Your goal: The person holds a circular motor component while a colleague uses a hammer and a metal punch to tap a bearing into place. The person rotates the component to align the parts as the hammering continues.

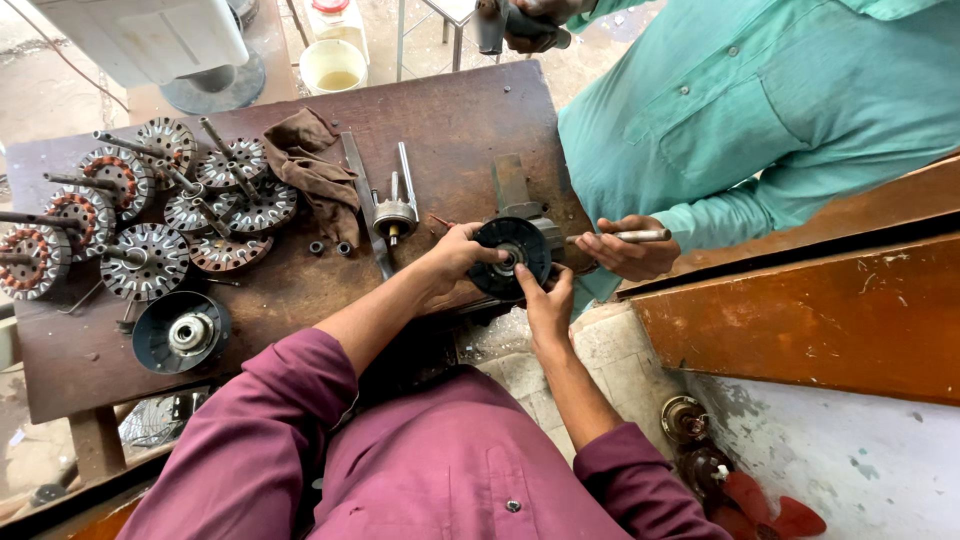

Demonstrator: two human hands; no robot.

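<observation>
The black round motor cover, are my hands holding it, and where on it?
Yes. Left hand grips the black round cover at its left rim, right hand at its lower right rim.

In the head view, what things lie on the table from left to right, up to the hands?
Rotors with shafts → brown rag → puller tool → left hand → black disc → right hand → co-worker's hand holding a rod.

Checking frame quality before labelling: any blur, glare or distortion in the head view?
Head view: soft, even daylight, no hard shadows. Left hand, right hand and the black disc are sharp. Wide-lens bending at the edges curves the table. Mild overexposure on the white machine top left; no glare elsewhere.
</observation>
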